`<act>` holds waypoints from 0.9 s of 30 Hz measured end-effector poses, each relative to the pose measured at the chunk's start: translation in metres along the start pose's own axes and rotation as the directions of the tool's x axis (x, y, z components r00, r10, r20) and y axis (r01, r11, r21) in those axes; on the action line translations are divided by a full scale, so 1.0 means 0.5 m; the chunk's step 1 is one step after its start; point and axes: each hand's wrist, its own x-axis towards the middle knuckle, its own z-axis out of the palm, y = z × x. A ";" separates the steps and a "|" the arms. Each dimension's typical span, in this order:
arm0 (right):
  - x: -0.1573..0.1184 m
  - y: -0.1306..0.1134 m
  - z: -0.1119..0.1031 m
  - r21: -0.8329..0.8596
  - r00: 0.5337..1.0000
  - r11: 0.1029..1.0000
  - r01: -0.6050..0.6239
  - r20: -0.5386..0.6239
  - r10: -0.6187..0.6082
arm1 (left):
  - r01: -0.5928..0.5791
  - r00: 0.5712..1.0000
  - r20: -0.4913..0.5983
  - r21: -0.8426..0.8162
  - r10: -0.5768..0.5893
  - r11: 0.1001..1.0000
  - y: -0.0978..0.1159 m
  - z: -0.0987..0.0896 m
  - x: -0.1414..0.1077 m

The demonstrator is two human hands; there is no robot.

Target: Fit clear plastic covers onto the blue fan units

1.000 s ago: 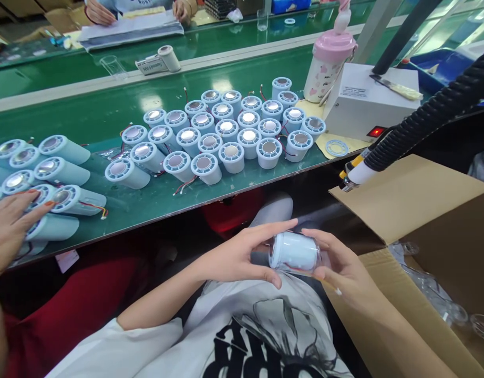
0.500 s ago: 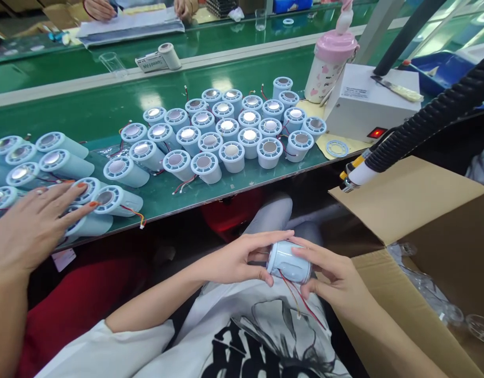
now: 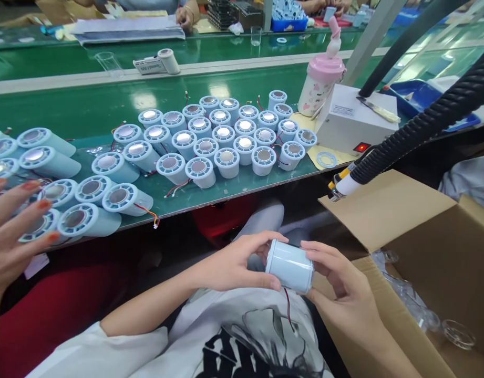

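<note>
Above my lap I hold a light-blue cylindrical housing (image 3: 290, 265) lying on its side, with a thin dark red wire hanging below it. My left hand (image 3: 247, 265) grips its left end between thumb and fingers. Around the right end are the fingers and thumb of my right hand (image 3: 340, 278). On the green bench (image 3: 186, 202) ahead stand many similar blue housings (image 3: 227, 163), some tilted, with round silvery centres and slotted rims. Thin coloured wires with small white plugs (image 3: 155, 226) come out of several.
A co-worker's hand (image 3: 13, 226) is over housings at the left. To the right are a grey-white box (image 3: 340, 118) with a lit red switch, a black corrugated hose (image 3: 423, 121) and a pink-lidded bottle (image 3: 320, 84). An open cardboard box (image 3: 431, 252) holds clear plastic pieces.
The housing has been turned in my hands: its smooth side now faces up and the wire hangs beneath. The co-worker's hand has lifted and moved left. The view has shifted slightly.
</note>
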 end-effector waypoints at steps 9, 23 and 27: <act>0.014 -0.009 0.004 0.235 0.973 0.945 -0.229 0.033 0.227 | -0.158 0.981 -0.124 -0.085 0.147 0.984 -0.013 0.016 0.019; 0.018 0.012 -0.047 -0.080 0.976 0.974 0.214 -0.022 -0.216 | 0.158 0.984 0.151 -0.474 -0.096 0.866 0.010 0.027 0.049; 0.027 0.135 -0.197 -0.164 0.691 0.980 -0.110 -0.721 -0.043 | 0.114 0.992 0.077 -0.287 -0.096 0.951 0.016 0.022 0.049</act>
